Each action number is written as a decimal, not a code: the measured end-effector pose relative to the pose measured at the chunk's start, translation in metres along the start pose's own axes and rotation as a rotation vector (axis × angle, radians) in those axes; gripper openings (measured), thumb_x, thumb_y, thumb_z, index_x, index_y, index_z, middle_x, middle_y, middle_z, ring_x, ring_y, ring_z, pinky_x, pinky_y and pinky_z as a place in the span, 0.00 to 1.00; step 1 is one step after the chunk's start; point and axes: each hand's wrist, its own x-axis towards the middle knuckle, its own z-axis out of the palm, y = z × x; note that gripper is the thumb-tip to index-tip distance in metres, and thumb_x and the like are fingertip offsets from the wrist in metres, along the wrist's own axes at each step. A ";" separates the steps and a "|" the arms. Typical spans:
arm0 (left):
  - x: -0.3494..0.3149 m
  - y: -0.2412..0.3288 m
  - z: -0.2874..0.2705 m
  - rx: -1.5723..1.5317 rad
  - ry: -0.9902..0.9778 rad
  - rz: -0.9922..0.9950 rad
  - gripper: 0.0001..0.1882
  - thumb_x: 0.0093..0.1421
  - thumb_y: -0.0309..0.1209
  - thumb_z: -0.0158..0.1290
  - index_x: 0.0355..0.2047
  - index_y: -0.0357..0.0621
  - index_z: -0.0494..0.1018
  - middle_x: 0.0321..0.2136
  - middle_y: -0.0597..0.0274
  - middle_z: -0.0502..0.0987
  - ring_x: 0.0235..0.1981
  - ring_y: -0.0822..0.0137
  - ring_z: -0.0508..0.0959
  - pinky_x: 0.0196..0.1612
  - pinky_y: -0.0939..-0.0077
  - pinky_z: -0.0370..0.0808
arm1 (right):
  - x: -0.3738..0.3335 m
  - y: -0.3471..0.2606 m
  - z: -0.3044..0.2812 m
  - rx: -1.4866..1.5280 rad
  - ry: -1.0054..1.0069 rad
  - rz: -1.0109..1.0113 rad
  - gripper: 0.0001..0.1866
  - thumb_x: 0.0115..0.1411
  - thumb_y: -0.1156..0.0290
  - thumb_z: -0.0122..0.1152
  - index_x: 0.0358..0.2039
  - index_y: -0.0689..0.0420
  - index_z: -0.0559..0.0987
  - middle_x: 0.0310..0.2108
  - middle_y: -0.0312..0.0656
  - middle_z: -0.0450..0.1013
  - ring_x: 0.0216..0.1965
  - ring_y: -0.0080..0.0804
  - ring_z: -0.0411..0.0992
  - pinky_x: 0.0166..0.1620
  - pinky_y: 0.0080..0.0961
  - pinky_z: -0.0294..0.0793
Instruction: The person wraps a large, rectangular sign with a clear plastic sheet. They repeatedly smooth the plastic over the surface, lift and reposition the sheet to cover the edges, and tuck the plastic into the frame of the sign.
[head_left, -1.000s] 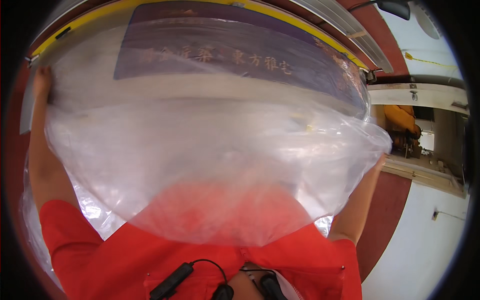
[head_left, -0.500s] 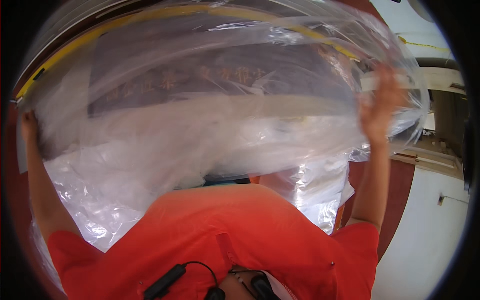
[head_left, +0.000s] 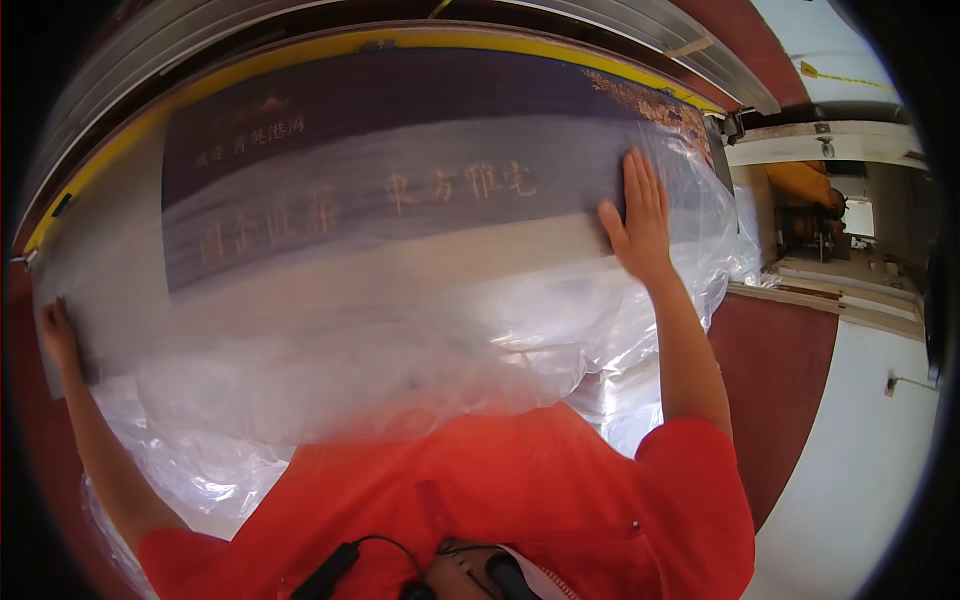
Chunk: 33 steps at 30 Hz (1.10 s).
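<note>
A large clear plastic sheet spreads in loose folds across a broad panel with a dark printed banner on it. My right hand lies flat against the plastic near the banner's right end, fingers stretched and thumb apart. At the far left my left hand is closed at the sheet's edge; its fingertips are partly blurred. The sheet's upper edge crosses the banner, so the upper strip shows bare while the lower part looks hazy through the film. Crumpled folds gather against my red shirt.
A yellow strip borders the panel's far side, with metal rails beyond it. To the right are a pale ledge, a dark-red floor area and some machinery farther off.
The plastic sheet has come down toward me, baring the banner's upper part. My right hand has moved left and now rests flat on it; my left hand has moved nearer to me.
</note>
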 end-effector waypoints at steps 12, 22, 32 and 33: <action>-0.021 -0.025 -0.035 -0.034 -0.055 -0.055 0.18 0.56 0.41 0.40 0.37 0.39 0.67 0.33 0.55 0.71 0.34 0.63 0.70 0.38 0.75 0.63 | 0.025 0.030 0.013 -0.151 0.148 0.041 0.20 0.52 0.60 0.47 0.43 0.59 0.67 0.44 0.45 0.62 0.49 0.40 0.58 0.51 0.38 0.49; -0.017 -0.006 -0.116 -0.473 -0.169 -0.202 0.21 0.59 0.38 0.33 0.42 0.33 0.63 0.40 0.53 0.68 0.41 0.64 0.67 0.47 0.76 0.60 | 0.047 0.061 0.018 0.058 0.303 0.098 0.09 0.47 0.67 0.55 0.26 0.59 0.71 0.23 0.41 0.67 0.29 0.35 0.64 0.34 0.29 0.63; 0.051 -0.008 -0.002 -0.166 0.264 -0.299 0.20 0.54 0.42 0.40 0.33 0.36 0.68 0.31 0.50 0.71 0.32 0.58 0.71 0.36 0.70 0.65 | 0.072 0.087 0.027 0.453 0.341 0.338 0.12 0.52 0.65 0.47 0.24 0.62 0.68 0.20 0.49 0.68 0.24 0.41 0.68 0.28 0.28 0.65; 0.070 0.013 0.011 -0.112 0.253 -0.252 0.20 0.53 0.43 0.41 0.34 0.37 0.67 0.31 0.51 0.71 0.32 0.59 0.71 0.36 0.71 0.66 | 0.087 0.102 0.031 0.386 0.372 0.338 0.12 0.52 0.64 0.47 0.24 0.62 0.69 0.20 0.49 0.68 0.24 0.42 0.68 0.29 0.29 0.65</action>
